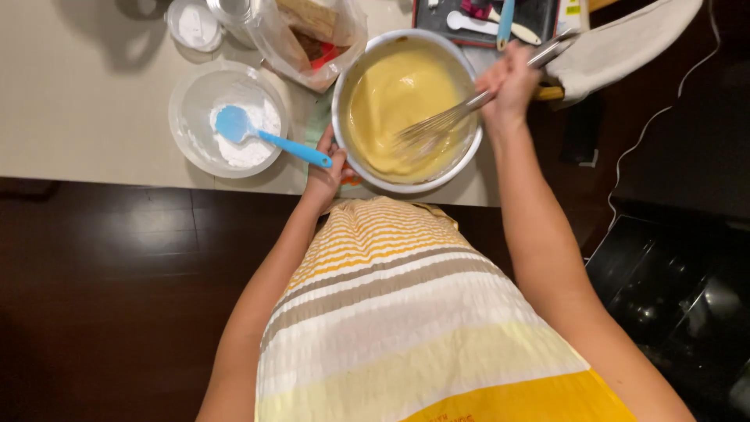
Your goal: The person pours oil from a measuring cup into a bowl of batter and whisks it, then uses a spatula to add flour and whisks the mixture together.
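Right hand: I see my right hand (509,82) closed around the handle of a metal balloon whisk (445,123), up at about 1 o'clock in the view.
Whisk: its wire head sits down in the batter, the handle slanting up toward 2 o'clock past my knuckles.
Bowl: the round shiny steel mixing bowl (346,82) stands on the pale countertop (86,101) at 12 o'clock, close to the counter's near edge.
Batter: smooth pale yellow batter (391,94) fills most of the bowl (its surface looks glossy, no lumps that I can make out).
Left hand: my left hand (326,173) is clasped on the bowl's rim at its 8 o'clock side, thumb against the wall, fingers curled under it.
Plastic bowl: a clear round plastic bowl (191,101) rests just beside the steel one, at its 9 o'clock, with white flour (254,144) heaped in it.
Spatula: a light blue silicone spatula (262,137) lies in the flour, its handle reaching over the rim toward my left hand.
Bag: a crumpled clear plastic bag (308,39) sits at 11 o'clock behind both bowls, touching the steel rim.
Lid: a small round white lid (194,23) lies farther left along the top edge.
Tray: a dark tray (539,19) with utensils (too small to sort) sits at 1 o'clock.
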